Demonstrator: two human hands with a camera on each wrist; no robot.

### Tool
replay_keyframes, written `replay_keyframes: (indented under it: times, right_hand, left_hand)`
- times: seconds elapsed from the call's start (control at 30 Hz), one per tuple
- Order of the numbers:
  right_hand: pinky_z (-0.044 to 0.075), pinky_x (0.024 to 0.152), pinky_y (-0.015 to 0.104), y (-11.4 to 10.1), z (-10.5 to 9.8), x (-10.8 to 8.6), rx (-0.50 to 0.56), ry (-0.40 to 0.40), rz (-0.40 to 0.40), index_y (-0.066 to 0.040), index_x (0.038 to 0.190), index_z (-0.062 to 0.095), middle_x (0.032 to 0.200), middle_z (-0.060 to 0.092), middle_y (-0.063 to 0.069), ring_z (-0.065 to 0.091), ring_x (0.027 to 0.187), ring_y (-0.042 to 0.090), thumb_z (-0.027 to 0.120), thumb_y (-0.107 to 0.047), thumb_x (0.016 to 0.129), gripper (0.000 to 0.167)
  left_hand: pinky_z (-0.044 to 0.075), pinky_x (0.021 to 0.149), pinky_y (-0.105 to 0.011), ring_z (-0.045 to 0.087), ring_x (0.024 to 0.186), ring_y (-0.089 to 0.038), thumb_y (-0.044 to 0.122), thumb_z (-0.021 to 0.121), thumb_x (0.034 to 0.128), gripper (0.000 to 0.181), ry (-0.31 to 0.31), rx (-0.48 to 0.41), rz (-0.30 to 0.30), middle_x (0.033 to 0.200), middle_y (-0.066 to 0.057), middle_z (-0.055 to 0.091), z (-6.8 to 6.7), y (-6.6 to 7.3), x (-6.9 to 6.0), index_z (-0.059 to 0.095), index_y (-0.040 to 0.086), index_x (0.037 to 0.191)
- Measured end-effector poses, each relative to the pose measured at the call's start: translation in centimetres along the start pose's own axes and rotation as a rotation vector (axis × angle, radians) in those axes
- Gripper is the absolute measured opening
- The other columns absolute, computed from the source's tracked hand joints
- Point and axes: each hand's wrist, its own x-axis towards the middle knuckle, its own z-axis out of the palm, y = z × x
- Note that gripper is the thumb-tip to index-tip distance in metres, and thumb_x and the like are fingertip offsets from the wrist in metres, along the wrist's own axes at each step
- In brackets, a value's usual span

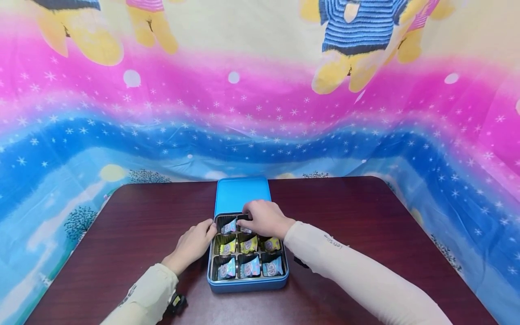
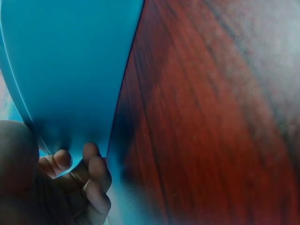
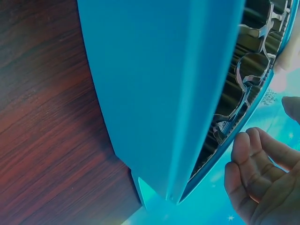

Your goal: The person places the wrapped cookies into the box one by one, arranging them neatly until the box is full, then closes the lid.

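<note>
A blue tin box [image 1: 248,285] sits on the table with its lid [image 1: 243,195] folded back behind it. Inside, dark compartments hold wrapped candies: blue ones [image 1: 249,267] in the front row, yellow ones [image 1: 248,244] in the middle, and a bluish one [image 1: 229,226] at the back left. My left hand [image 1: 192,243] holds the tin's far left side with bent fingers [image 2: 97,171]. Above the back row is my right hand [image 1: 266,217], thumb and fingers apart over the back middle candy [image 1: 245,229]. It hides the back right compartment. Nothing shows between its fingers [image 3: 253,164] in the right wrist view.
The dark red wooden table [image 1: 162,203] has rounded far corners. A printed cloth [image 1: 260,99] with bears and snowflakes hangs around its back and sides. Long pale sleeves [image 1: 349,266] cover both forearms.
</note>
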Motion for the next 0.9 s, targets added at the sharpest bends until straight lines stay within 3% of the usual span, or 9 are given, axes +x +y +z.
replay_keyframes:
  times: [0.13,0.33,0.47,0.67,0.9]
  right_hand:
    - [0.040,0.051,0.025,0.4,0.0,-0.1,0.008,0.004,-0.006,-0.015,0.114,0.074,0.082,0.070,-0.003,0.053,0.059,0.006,0.066,-0.042,0.096,0.033]
    - [0.029,0.047,0.026,1.0,-0.3,-0.5,0.035,0.010,-0.010,-0.015,0.111,0.074,0.056,0.051,-0.006,0.045,0.050,0.009,0.066,-0.040,0.097,0.030]
    - [0.033,0.049,0.027,1.3,-0.6,-0.8,0.054,0.017,-0.002,-0.014,0.113,0.073,0.060,0.056,-0.006,0.048,0.052,0.009,0.066,-0.040,0.097,0.031]
    - [0.046,0.060,0.029,1.8,-0.9,-1.1,0.070,0.029,0.015,-0.013,0.118,0.072,0.083,0.069,-0.005,0.055,0.061,0.005,0.065,-0.038,0.097,0.033]
    - [0.047,0.058,0.029,2.3,-1.2,-1.3,0.102,0.035,0.028,-0.011,0.120,0.071,0.081,0.068,-0.005,0.056,0.059,0.007,0.065,-0.037,0.098,0.035]
  left_hand:
    - [0.033,0.056,-0.033,0.045,0.060,-0.017,0.030,0.042,0.1044,0.028,0.004,-0.002,0.004,0.067,0.000,0.046,0.0,0.0,0.0,0.051,0.018,0.082]
    - [0.031,0.053,-0.032,0.041,0.057,-0.016,0.029,0.042,0.1040,0.029,0.011,-0.004,0.008,0.066,0.000,0.044,0.2,-0.2,0.1,0.049,0.017,0.079]
    - [0.031,0.054,-0.033,0.041,0.057,-0.016,0.029,0.043,0.1040,0.029,0.020,-0.011,0.013,0.066,0.000,0.044,0.1,-0.2,0.1,0.049,0.017,0.079]
    - [0.034,0.057,-0.033,0.045,0.060,-0.016,0.030,0.044,0.1044,0.027,0.024,-0.008,0.016,0.068,0.000,0.048,0.2,-0.2,0.0,0.053,0.017,0.082]
    - [0.036,0.060,-0.035,0.048,0.065,-0.017,0.030,0.043,0.1060,0.027,0.003,-0.024,0.005,0.070,0.000,0.050,0.1,-0.2,0.1,0.057,0.016,0.086]
